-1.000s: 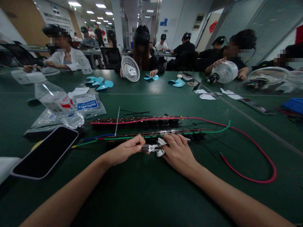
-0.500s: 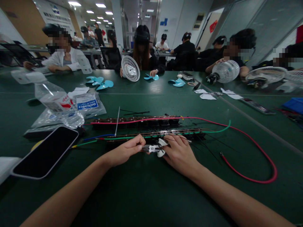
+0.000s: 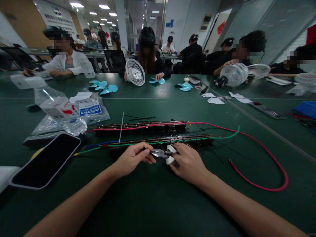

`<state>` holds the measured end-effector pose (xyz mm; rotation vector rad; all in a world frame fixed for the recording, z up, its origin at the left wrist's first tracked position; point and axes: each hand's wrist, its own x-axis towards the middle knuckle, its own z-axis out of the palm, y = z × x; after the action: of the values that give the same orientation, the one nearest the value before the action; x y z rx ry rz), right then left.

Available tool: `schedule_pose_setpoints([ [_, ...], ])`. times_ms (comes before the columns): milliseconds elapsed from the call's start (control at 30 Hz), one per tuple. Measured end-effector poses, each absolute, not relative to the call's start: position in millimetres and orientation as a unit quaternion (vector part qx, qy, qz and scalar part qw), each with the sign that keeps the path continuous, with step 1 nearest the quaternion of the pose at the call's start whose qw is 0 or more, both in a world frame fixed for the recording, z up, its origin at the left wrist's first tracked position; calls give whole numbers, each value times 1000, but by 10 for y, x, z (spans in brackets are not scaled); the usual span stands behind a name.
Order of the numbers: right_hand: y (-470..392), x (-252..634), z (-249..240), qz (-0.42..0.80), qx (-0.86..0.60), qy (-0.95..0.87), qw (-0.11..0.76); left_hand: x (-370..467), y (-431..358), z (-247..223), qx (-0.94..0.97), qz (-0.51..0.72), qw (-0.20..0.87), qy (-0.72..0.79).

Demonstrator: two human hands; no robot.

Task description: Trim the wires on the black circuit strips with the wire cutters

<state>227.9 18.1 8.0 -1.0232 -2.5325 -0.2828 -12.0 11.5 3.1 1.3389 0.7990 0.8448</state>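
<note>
My right hand (image 3: 189, 161) is closed around the white handles of a pair of diagonal cutters (image 3: 159, 153), whose metal jaws point left. At the jaw tips, my left hand (image 3: 137, 157) pinches thumb and forefinger together; what lies between them is too small to make out. Just beyond both hands lies the nearer black strip (image 3: 180, 139) with metal rails, a green wire (image 3: 132, 144) running along it. A white cable tie (image 3: 121, 126) sticks up from its left part. Behind it is a second black strip (image 3: 170, 126) with a red cable (image 3: 204, 123) along it.
A phone (image 3: 46, 161), a plastic bottle (image 3: 56, 102) and a plastic bag (image 3: 91, 108) lie at the left. The red cable loops across the right side. Across the green table (image 3: 148, 204), people handle white fan parts (image 3: 135, 72) near blue fan blades (image 3: 184, 86).
The cutters have turned a little, and their jaws show more plainly. My left hand's lower fingers have loosened from the jaws. Both hands stay almost in place.
</note>
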Motion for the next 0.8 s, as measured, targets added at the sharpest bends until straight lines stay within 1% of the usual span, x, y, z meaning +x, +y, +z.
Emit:
schedule_pose_setpoints([
  [133, 200, 2288, 95, -113, -360, -903, 206, -101, 107, 64, 619, 363, 595, 361],
  [300, 209, 2286, 119, -138, -352, -905, 196, -110, 111, 95, 671, 349, 559, 339],
  [633, 199, 2270, 111, -122, -360, -904, 196, -144, 125, 119, 674, 345, 567, 324],
  [800, 211, 2272, 95, -131, -356, -904, 196, -158, 135, 103, 642, 350, 604, 317],
])
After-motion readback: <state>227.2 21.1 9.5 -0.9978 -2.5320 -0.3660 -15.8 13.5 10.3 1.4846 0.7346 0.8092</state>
